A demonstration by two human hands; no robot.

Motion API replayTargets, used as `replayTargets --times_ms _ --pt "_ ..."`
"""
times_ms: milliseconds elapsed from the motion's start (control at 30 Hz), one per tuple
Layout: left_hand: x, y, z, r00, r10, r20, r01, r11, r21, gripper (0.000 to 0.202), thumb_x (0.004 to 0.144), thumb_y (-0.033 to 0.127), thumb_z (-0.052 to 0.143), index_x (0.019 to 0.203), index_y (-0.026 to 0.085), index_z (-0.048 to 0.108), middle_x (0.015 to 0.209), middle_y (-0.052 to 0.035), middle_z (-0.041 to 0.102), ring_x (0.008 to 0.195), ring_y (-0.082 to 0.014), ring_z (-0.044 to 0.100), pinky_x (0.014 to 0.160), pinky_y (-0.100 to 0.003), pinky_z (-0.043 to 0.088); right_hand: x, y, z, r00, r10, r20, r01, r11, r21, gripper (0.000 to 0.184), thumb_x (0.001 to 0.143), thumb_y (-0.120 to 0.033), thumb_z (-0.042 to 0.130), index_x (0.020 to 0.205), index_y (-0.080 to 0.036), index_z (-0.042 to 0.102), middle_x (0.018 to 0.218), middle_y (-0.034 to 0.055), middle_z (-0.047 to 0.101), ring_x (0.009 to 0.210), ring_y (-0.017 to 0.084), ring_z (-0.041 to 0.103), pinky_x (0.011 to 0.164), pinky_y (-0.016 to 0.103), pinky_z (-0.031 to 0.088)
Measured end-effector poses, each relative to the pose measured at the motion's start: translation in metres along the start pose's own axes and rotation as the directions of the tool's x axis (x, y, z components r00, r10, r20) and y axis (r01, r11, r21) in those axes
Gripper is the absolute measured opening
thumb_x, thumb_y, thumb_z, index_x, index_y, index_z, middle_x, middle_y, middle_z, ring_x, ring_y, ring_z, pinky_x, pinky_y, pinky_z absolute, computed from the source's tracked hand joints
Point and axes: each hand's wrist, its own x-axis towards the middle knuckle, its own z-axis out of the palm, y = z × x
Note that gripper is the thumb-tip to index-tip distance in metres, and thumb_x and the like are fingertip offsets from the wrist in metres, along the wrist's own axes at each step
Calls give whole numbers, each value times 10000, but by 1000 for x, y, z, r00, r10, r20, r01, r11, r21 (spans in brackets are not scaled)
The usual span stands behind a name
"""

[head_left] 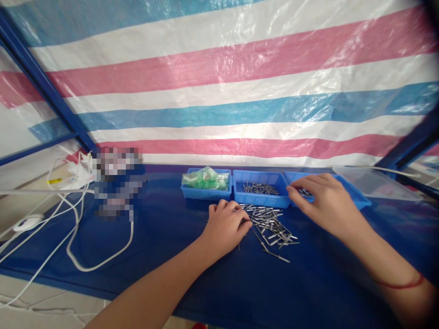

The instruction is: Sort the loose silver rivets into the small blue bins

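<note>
Striped sheet [219, 68] behind blue tabletop [308, 288]; near tabletop's back edge, left bin [206, 194], middle bin [260, 199], right bin [356, 194]; your right hand [325, 201] over right bin, fingers half bent, cannot tell if anything held; your left hand [224, 226] at rivet pile's left side, fingers curled, hold hidden; green bag [207, 179] in left bin; loose rivets [270, 224] heaped between middle bin and tabletop's front edge

Table [322, 278]: dim, faint sheen near the back edge.
Striped sheet [219, 98]: brightly lit, glossy; white glare streaks above the table's back right corner.
Metal pins [270, 224]: small glints, fine detail soft.
Right-hand post [408, 142]: dark, blurred.
Pixelated patch [116, 183]: detail masked, table's back left corner.
</note>
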Motion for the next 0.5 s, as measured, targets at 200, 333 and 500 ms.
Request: replayTargets --times_ms 200,333,500 --pt "3 -2 4 999 -29 -20 29 1000 -11 203 865 437 554 902 273 669 1041 -12 616 1011 -246 490 807 -410 337 0 -23 -1 994 -99 45 94 989 116 176 882 -304 508 811 -206 636 859 60 688 811 246 577 784 403 436" --pt "4 0 5 998 -50 -46 49 998 -30 155 886 334 531 865 270 670 1024 1 629 994 -229 497 796 -393 327 0 -32 0 981 -174 83 157 971 179 179 889 -284 507 793 -194 628 856 59 674 813 229 575 798 397 437" --pt "5 2 1 990 -76 -123 67 995 -76 150 909 292 490 878 249 631 992 5 637 988 -216 505 785 -368 328 -4 -46 1 950 -236 202 170 939 299 165 909 -279 491 898 -189 629 887 63 646 830 212 583 765 364 458"
